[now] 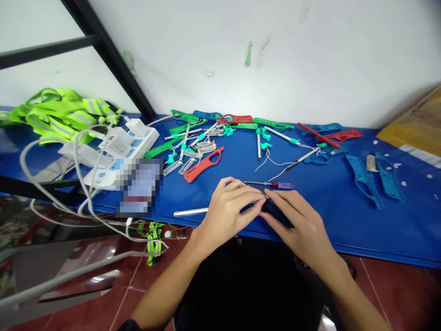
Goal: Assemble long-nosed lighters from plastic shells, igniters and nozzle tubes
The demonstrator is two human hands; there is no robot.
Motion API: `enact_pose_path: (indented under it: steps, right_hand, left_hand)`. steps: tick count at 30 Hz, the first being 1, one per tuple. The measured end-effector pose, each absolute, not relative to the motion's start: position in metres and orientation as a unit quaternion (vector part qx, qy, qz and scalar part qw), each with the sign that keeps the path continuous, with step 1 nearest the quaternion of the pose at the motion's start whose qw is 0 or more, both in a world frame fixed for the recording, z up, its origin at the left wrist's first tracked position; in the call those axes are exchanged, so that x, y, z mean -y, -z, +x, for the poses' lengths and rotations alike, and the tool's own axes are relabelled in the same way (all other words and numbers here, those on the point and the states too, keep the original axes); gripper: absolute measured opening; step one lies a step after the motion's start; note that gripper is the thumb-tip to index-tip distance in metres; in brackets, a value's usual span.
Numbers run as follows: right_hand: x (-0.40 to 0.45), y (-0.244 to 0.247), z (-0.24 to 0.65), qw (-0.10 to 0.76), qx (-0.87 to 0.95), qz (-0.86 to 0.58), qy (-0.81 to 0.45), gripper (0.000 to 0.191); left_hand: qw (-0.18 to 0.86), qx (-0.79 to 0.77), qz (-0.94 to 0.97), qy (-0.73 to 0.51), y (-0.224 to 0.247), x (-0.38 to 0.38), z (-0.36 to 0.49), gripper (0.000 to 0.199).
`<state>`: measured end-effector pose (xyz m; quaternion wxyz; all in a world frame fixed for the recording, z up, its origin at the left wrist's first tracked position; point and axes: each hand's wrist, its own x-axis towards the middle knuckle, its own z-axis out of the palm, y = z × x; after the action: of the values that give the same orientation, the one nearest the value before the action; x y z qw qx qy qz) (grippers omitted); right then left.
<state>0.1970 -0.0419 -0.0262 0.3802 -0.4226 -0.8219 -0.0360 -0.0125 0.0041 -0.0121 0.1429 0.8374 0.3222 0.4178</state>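
Both hands meet at the front edge of the blue table [330, 225]. My left hand [230, 209] has its fingers pressed together around something too small to make out. My right hand [296, 216] pinches at the same spot, its fingertips touching those of the left. Just beyond them lies a screwdriver [284, 185] with a clear purple-red handle. A metal tube [191, 212] lies beside my left hand. Farther back are a red lighter shell [204, 169], green shells [161, 148], metal tubes with teal parts [282, 135] and thin white wires.
On the left are a white power strip [138, 147] with cables, a blurred phone [140, 188] and yellow-green reflective straps [65, 115]. Blue shells [363, 179] lie at right, before a cardboard box [413, 124]. A black metal frame [117, 59] stands back left.
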Motion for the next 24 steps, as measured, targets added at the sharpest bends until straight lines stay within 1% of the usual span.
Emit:
enact_pose_path:
  steps: [10, 24]
  right_hand:
    - [0.0408, 0.0248, 0.1958, 0.384, 0.824, -0.416, 0.015, 0.041]
    - [0.0405, 0.0228, 0.1958, 0.405, 0.815, -0.415, 0.015, 0.037]
  left_hand:
    - [0.106, -0.318, 0.856, -0.394, 0.012, -0.0024, -0.0135, 0.011]
    - [0.102, -0.308, 0.853, -0.41, 0.0151, -0.0032, -0.0121, 0.013]
